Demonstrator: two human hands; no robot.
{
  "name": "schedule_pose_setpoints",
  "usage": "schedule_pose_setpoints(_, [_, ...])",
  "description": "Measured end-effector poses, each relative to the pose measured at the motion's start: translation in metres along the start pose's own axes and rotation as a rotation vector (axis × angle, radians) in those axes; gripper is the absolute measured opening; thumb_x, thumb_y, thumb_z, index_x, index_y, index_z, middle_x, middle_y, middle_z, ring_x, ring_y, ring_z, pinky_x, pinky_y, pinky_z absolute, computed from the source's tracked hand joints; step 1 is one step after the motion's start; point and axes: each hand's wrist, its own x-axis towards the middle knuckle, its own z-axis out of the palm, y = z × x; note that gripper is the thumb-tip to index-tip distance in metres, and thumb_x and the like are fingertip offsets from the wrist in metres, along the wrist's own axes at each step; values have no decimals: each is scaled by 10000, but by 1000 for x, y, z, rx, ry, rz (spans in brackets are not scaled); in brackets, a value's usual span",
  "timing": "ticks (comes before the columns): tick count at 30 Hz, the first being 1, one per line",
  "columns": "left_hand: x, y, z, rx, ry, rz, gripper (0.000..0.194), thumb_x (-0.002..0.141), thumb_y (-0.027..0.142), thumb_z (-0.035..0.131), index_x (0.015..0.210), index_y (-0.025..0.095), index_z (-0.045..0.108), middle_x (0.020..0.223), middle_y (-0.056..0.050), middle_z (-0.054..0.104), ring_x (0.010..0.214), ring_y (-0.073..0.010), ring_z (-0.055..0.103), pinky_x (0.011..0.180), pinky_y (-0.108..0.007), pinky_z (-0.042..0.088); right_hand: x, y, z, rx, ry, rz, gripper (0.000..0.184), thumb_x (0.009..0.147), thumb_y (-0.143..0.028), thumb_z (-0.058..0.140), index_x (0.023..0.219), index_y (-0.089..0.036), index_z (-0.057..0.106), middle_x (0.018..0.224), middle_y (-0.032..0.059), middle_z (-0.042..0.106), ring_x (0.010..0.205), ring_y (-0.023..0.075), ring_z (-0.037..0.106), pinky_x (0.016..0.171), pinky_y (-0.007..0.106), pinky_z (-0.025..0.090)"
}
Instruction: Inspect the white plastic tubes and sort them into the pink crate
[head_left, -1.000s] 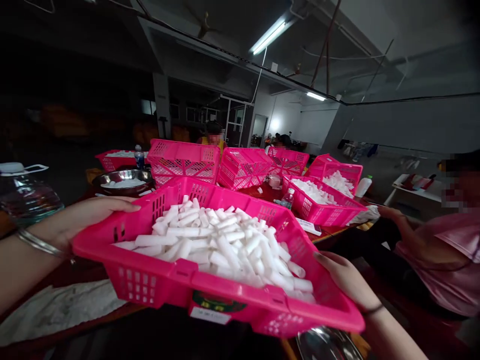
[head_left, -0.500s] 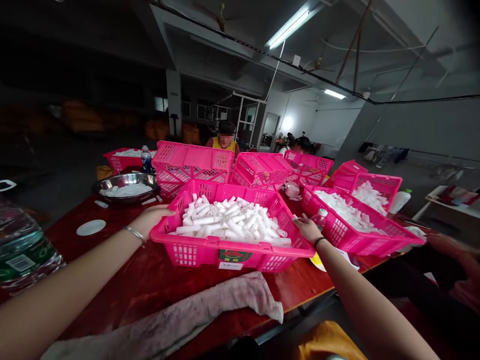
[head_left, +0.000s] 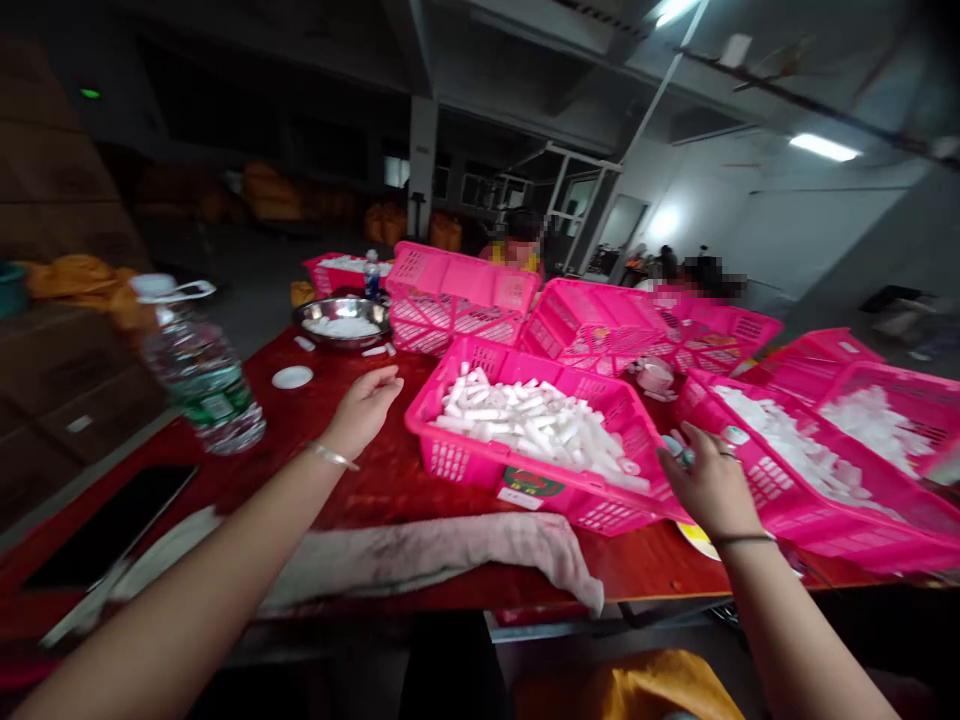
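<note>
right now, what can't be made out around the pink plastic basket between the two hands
- Head view: how deep the white cylindrical pieces lie, hidden by the top layer and the near wall of the pink plastic basket.
- Head view: print on the white rectangular label, too small and blurred.
- Head view: whether the bare right hand grips the rim, its fingertips blurred.
- Head view: the right-hand pink basket's far end, cut off by the right edge.
</note>
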Motion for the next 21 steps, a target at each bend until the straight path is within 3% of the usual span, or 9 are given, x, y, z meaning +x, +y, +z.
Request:
schedule_pose_setpoints(2, [-71,-6,-42,54,42,158,348,843,342,556,1162,207,587,1190,-57,596,1045,-188,572,942,-315,432,-39,-44,0,117,55,-190,520,841,-455,463,1235,-117,503,1201,178,552,1133,308,514,972,439,412])
schedule_pose_setpoints(4, [-158,-35,-88,218,102,283,246,886,303,480,1042,216,648,1013,-49,640,961,-177,591,914,-302,449,-80,-95,19,274,-55,-377,435,852,-460,469,1169,-169,531,1147,139,574,1076,271,549,923,406,458])
schedule_pose_setpoints(5, [-203,-57,-111,342,107,265,235,885,284,467,986,221,670,974,-50,640,954,-178,590,913,-297,452,-101,-122,36,338,-128,-477,404,857,-455,468,1139,-175,543,1135,133,575,1082,264,544,932,408,454])
schedule_pose_setpoints(7, [-293,-111,-158,546,113,68,264,875,284,444,973,219,680,1018,-68,625,980,-189,587,891,-292,476,-142,-185,79,424,-273,-656,383,867,-435,458,1111,-158,561,1144,145,562,1116,265,522,961,420,437])
schedule_pose_setpoints(9, [-376,-163,-204,713,270,-258,296,864,292,408,987,233,671,1113,-63,597,1042,-192,575,910,-297,486,-181,-257,124,458,-410,-814,403,873,-418,443,1127,-129,563,1194,168,532,1151,268,498,983,421,424])
schedule_pose_setpoints(12, [-485,-206,-258,794,509,-497,318,808,219,384,923,189,679,1039,-95,614,1013,-221,597,947,-365,474,-236,-365,174,419,-538,-1057,509,857,-450,455,1231,-108,511,1335,196,433,1242,286,424,1023,434,379])
schedule_pose_setpoints(14, [-545,-210,-276,814,604,-592,313,783,202,398,908,186,684,1049,-99,613,1019,-221,597,958,-359,466,-264,-421,197,314,-518,-1155,615,829,-502,477,1314,-125,447,1432,200,325,1311,336,328,1050,514,303])
schedule_pose_setpoints(16, [-592,-206,-282,837,678,-685,313,765,204,432,955,201,681,1128,-90,593,1088,-218,564,994,-341,433,-282,-456,217,161,-469,-1185,704,799,-546,485,1378,-159,381,1491,188,226,1350,402,219,1033,619,216])
schedule_pose_setpoints(21, [-666,-207,-297,904,959,-1043,514,730,220,469,1226,95,515,1324,-220,438,1243,-377,411,1026,-523,323,-289,-466,264,-45,-430,-1236,707,846,-487,377,1459,-179,209,1495,153,244,1349,378,238,1013,581,256])
